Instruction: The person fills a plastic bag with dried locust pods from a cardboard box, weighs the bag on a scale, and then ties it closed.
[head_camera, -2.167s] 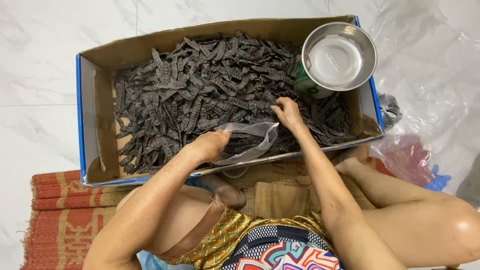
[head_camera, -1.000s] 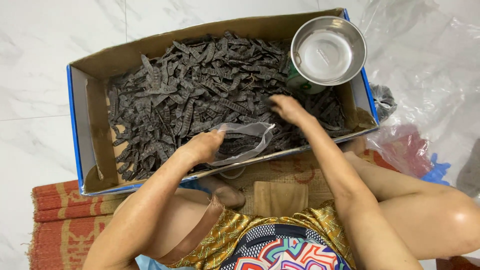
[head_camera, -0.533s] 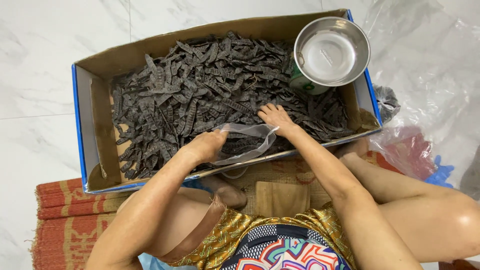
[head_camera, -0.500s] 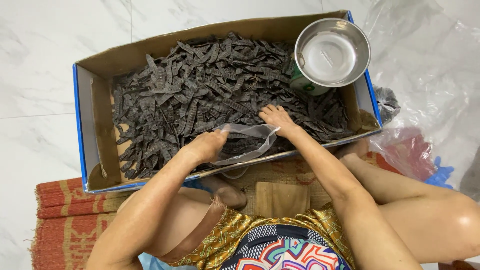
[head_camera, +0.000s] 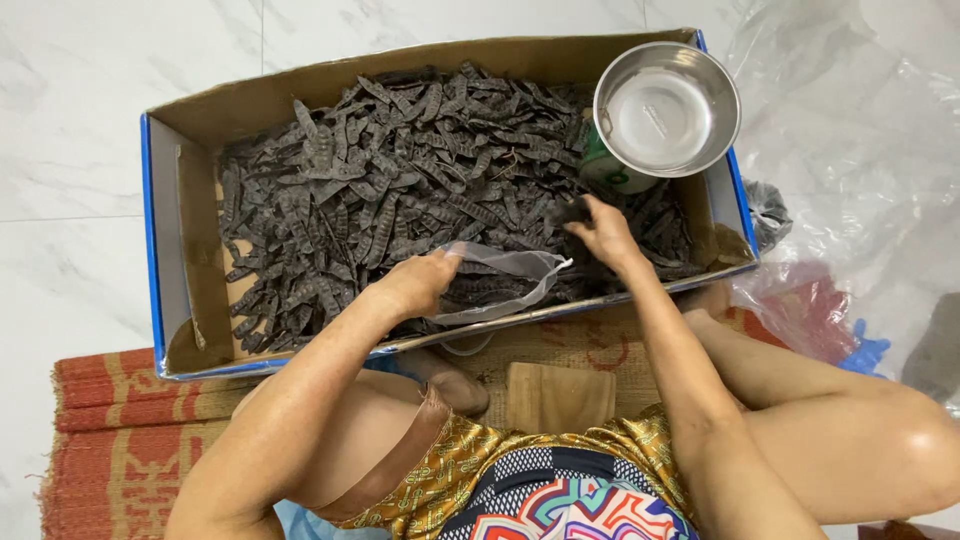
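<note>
A white marble floor (head_camera: 90, 150) carries a woven red mat (head_camera: 120, 420) and a large open cardboard box (head_camera: 170, 300), heaped with dark dried pods (head_camera: 400, 170). Crumpled clear plastic sheeting (head_camera: 860, 150) spreads beside the box on the right. A round steel bowl (head_camera: 667, 108) sits atop a green tin (head_camera: 600, 170) in the far right corner of the box. The seated person's left hand (head_camera: 415, 285), fingers pinched closed, holds open the rim of a small clear plastic bag (head_camera: 495, 280) over the pods near the front wall. The right hand (head_camera: 603, 232), which half a second ago lay at the bag's mouth, now sits further right in the heap, fingers curled around a dark clump of pods. The shift suggests one handful has gone into the bag and another is being gathered.
</note>
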